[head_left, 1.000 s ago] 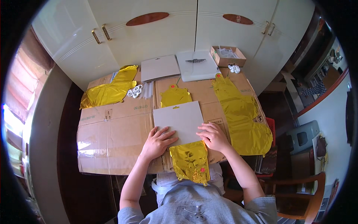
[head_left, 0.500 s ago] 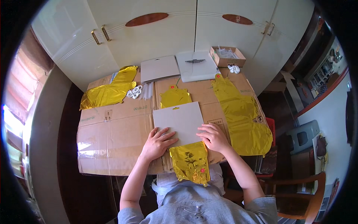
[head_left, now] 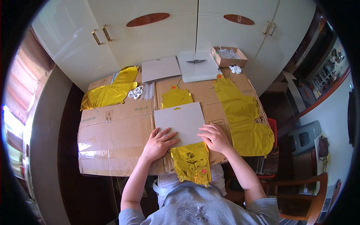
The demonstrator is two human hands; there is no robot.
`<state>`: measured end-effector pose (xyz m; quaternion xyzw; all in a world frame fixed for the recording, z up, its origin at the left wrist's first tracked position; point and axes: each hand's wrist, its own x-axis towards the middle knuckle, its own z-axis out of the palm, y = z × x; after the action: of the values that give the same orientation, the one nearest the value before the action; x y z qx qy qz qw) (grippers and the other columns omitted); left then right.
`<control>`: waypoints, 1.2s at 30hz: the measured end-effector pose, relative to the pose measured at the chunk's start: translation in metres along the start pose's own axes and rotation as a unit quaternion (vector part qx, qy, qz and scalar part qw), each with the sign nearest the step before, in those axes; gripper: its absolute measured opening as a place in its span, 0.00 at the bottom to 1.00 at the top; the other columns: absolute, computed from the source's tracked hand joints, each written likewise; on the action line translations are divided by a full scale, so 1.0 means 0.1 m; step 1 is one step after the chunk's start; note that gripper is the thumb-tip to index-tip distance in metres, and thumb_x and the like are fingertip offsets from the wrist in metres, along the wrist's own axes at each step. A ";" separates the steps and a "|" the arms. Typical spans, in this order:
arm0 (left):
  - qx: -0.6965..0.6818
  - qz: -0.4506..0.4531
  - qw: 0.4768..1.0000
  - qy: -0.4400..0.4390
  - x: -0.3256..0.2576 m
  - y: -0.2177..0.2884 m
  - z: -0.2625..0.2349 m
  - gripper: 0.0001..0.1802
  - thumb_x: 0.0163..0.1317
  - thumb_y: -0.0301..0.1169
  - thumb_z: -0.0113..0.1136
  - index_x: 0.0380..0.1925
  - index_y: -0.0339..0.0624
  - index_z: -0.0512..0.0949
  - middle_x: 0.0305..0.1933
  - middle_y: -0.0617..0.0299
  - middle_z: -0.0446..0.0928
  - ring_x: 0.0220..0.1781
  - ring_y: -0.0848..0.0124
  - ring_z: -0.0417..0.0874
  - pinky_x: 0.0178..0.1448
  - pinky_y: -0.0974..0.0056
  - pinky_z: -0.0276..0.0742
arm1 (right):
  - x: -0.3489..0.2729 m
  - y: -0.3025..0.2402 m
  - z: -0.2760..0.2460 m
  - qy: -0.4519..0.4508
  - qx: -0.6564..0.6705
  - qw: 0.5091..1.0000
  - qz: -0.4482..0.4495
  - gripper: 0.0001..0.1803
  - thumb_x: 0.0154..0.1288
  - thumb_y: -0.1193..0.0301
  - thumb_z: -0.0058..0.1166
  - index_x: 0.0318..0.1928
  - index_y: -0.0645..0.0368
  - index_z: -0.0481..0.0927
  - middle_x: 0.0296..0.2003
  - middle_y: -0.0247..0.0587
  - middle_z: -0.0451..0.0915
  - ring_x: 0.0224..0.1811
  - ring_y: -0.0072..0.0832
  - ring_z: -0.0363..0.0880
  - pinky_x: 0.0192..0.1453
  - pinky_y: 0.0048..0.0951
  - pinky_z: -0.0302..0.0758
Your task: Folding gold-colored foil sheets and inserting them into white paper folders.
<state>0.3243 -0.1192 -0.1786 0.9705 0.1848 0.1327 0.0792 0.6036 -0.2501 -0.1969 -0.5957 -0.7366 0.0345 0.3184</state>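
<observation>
A flat grey-white card [head_left: 180, 120] with a hanging slot at its top lies on a gold foil balloon [head_left: 191, 159]. The balloon's crown-shaped end shows beyond the card, and its near part hangs over the table edge toward my lap. My left hand [head_left: 158, 143] lies on the card's lower left corner, its fingers stretched out. On the lower right edge rests my right hand [head_left: 214, 137], fingers extended and slightly bent. Neither hand grips anything visible. The middle of the balloon is hidden beneath the card.
Flattened cardboard [head_left: 116, 131] covers the table. Another gold balloon [head_left: 245, 123] lies at right, more gold foil [head_left: 112, 93] at far left. At the back are stacked cards [head_left: 161, 68], white ribbon rolls [head_left: 135, 92], clear straws [head_left: 148, 91], a white panel [head_left: 198, 69] and an open box [head_left: 229, 58].
</observation>
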 end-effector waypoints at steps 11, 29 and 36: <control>-0.002 -0.009 1.000 -0.003 0.01 0.02 -0.01 0.23 0.59 0.31 0.57 0.55 0.64 0.81 0.66 0.70 0.74 0.73 0.64 0.66 0.75 0.45 0.55 | 0.00 0.00 0.00 0.004 -0.005 1.000 0.002 0.11 0.57 0.75 0.60 0.42 0.52 0.86 0.52 0.35 0.81 0.61 0.36 0.74 0.68 0.41 0.68; 0.009 -0.041 0.998 -0.042 0.05 0.02 -0.03 0.25 0.66 0.35 0.51 0.64 0.64 0.72 0.71 0.70 0.68 0.77 0.61 0.59 0.78 0.41 0.46 | 0.01 0.00 0.03 0.018 -0.008 1.000 0.016 0.11 0.58 0.76 0.58 0.42 0.53 0.86 0.52 0.36 0.81 0.61 0.36 0.74 0.67 0.40 0.69; 0.005 -0.036 0.999 -0.031 0.04 0.01 -0.01 0.23 0.66 0.36 0.51 0.62 0.64 0.74 0.69 0.70 0.70 0.75 0.61 0.61 0.78 0.41 0.46 | -0.01 0.03 0.05 0.010 -0.002 1.000 0.024 0.12 0.58 0.76 0.58 0.43 0.53 0.85 0.53 0.35 0.80 0.63 0.36 0.73 0.68 0.40 0.68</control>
<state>0.3283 -0.1188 -0.1759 0.9673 0.2175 0.0990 0.0848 0.6035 -0.2484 -0.2018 -0.6145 -0.7186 0.0347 0.3237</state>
